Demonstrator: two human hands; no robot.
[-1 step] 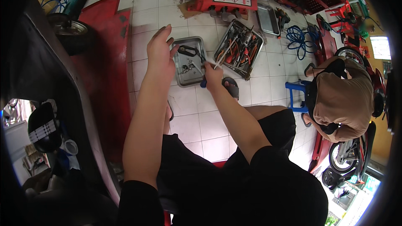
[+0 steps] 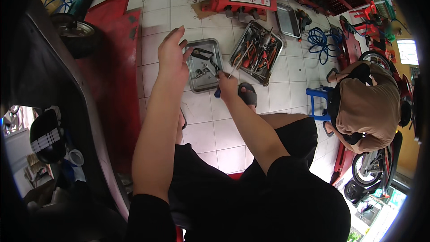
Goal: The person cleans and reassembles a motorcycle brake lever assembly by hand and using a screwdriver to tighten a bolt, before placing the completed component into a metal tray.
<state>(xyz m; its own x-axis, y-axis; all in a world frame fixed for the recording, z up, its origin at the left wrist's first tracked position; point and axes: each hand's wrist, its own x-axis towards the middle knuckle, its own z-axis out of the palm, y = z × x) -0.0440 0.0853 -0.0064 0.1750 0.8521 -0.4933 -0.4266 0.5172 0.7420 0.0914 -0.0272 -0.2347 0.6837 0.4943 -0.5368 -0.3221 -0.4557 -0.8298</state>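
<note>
My left hand (image 2: 171, 51) is raised at the left side of a metal tray (image 2: 193, 88), its fingers stretched and apart. Its fingertips overlap the tray's edge beside a black looped part (image 2: 202, 54); I cannot tell if they touch it. Small metal pieces (image 2: 201, 71) lie in the tray. Closed at the tray's right edge, my right hand (image 2: 229, 85) grips what looks like a screwdriver (image 2: 217, 92), its blue handle end below the fist and a thin shaft rising beyond it. A dark slim tool (image 2: 214, 65) lies just beyond the fist, partly hidden.
A second tray heaped with tools (image 2: 257, 51) stands to the right. Behind it are an empty metal tray (image 2: 288, 21) and a coiled blue hose (image 2: 320, 42). A red platform (image 2: 112, 62) runs along the left. On the right, another person (image 2: 367, 105) bends beside a blue stool (image 2: 318, 101).
The thin shaft in my right hand, blurred before, now shows more sharply and points further upward. My left hand stays nearly in place.
</note>
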